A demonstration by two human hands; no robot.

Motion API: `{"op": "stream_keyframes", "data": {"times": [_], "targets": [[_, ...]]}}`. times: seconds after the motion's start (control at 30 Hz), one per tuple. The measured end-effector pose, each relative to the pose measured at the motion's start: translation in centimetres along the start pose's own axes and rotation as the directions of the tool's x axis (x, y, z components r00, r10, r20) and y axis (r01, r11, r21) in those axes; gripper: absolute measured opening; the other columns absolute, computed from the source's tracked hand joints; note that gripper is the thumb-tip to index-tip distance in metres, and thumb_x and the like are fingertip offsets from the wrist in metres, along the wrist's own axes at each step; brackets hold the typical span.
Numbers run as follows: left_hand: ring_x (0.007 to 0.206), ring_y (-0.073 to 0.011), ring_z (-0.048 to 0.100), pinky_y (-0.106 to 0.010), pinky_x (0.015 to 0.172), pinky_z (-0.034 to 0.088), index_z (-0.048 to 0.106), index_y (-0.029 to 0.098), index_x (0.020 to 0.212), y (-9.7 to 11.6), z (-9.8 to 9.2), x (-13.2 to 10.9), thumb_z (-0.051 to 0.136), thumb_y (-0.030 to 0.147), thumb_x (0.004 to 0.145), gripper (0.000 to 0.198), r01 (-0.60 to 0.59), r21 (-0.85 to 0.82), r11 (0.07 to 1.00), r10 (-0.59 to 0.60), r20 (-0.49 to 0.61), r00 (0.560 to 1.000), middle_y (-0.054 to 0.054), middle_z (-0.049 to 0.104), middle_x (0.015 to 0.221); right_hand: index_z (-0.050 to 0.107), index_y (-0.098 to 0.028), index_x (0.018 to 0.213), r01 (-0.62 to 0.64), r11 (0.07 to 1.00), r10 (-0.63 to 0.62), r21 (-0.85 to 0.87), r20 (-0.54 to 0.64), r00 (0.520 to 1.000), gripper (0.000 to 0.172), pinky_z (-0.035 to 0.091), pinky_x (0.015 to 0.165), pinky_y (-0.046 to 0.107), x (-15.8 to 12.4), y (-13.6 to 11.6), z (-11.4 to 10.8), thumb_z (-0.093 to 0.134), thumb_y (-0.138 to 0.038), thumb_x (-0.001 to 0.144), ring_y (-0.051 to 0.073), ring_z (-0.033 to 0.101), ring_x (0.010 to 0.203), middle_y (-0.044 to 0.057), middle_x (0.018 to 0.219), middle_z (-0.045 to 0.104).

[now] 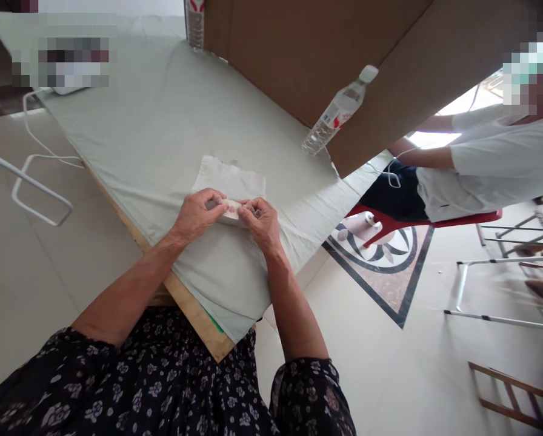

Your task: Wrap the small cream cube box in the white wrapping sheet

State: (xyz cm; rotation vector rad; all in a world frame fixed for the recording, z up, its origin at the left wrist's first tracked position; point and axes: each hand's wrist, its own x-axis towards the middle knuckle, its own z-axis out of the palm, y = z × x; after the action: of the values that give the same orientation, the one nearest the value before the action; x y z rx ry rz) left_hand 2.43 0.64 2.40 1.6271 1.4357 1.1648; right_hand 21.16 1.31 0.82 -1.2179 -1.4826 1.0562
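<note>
Pinched between both hands is a short, pale folded strip [232, 210]; its material is too small to make out. My left hand [197, 213] grips the strip's left end between thumb and bent fingers. At the other end, my right hand [262, 221] is closed on it in the same way. A thin white sheet [228, 175], like a tissue or cloth, lies on the table just beyond my fingers. Part of it is hidden behind the hands. Both hands are low over the near corner of the covered table.
A pale green cloth covers the table [162, 121]. A water bottle [339, 112] stands against a large cardboard box [299, 60], with another bottle [195, 24] at the box's left. A person in a white shirt [494, 163] sits on a red stool [435, 223] to the right.
</note>
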Motion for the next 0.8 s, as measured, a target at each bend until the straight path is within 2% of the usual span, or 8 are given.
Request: {"op": "stream_keyframes", "data": {"times": [0.3, 0.5, 0.6, 0.7, 0.8], "targets": [[0.087, -0.0194, 0.067, -0.032, 0.083, 0.05, 0.062, 0.02, 0.072, 0.3, -0.1, -0.8, 0.067, 0.04, 0.074, 0.021, 0.022, -0.034, 0.999, -0.021, 0.003, 1.0, -0.005, 0.076, 0.092, 0.056, -0.024, 0.074, 0.016, 1.0, -0.017, -0.018, -0.05, 0.999, 0.028, 0.049, 0.074, 0.031, -0.9, -0.1, 0.5, 0.067, -0.049, 0.079, 0.017, 0.063, 0.079, 0.004, 0.091, 0.076], [0.081, -0.0176, 0.063, -0.03, 0.078, 0.048, 0.065, 0.019, 0.072, 0.3, -0.1, -0.6, 0.07, 0.038, 0.074, 0.02, 0.062, -0.007, 0.998, -0.062, 0.044, 0.997, -0.003, 0.074, 0.087, 0.057, -0.024, 0.073, -0.007, 0.998, 0.002, -0.067, -0.085, 0.996, 0.028, 0.048, 0.071, 0.03, -1.3, -0.1, 0.3, 0.066, -0.05, 0.079, 0.015, 0.06, 0.073, 0.002, 0.083, 0.072], [0.078, -0.0165, 0.062, -0.029, 0.075, 0.048, 0.066, 0.019, 0.073, 0.4, -0.2, -0.4, 0.069, 0.034, 0.074, 0.016, 0.074, -0.003, 0.997, -0.074, 0.065, 0.995, -0.003, 0.073, 0.085, 0.058, -0.024, 0.076, -0.015, 0.989, -0.009, -0.144, -0.167, 0.986, 0.026, 0.047, 0.069, 0.029, -1.0, 0.5, -0.7, 0.065, -0.048, 0.079, 0.014, 0.056, 0.068, -0.002, 0.073, 0.065], [0.076, -0.0158, 0.061, -0.028, 0.073, 0.047, 0.066, 0.018, 0.072, 0.5, -0.2, -0.4, 0.069, 0.032, 0.074, 0.014, 0.075, -0.009, 0.997, -0.074, 0.069, 0.995, -0.002, 0.073, 0.083, 0.059, -0.024, 0.081, -0.032, 0.97, -0.033, -0.241, -0.263, 0.964, 0.023, 0.047, 0.069, 0.03, -0.9, 0.7, -2.1, 0.065, -0.046, 0.08, 0.014, 0.056, 0.066, -0.002, 0.071, 0.064], [0.075, -0.0155, 0.06, -0.028, 0.073, 0.046, 0.066, 0.018, 0.072, 0.5, -0.3, -0.4, 0.07, 0.033, 0.074, 0.016, 0.079, -0.006, 0.997, -0.078, 0.08, 0.994, -0.002, 0.072, 0.081, 0.061, -0.023, 0.09, 0.031, 0.92, -0.185, -0.391, -0.362, 0.914, 0.019, 0.05, 0.077, 0.035, -1.7, -0.3, -3.0, 0.062, -0.042, 0.087, 0.017, 0.062, 0.074, 0.003, 0.085, 0.071]]}}
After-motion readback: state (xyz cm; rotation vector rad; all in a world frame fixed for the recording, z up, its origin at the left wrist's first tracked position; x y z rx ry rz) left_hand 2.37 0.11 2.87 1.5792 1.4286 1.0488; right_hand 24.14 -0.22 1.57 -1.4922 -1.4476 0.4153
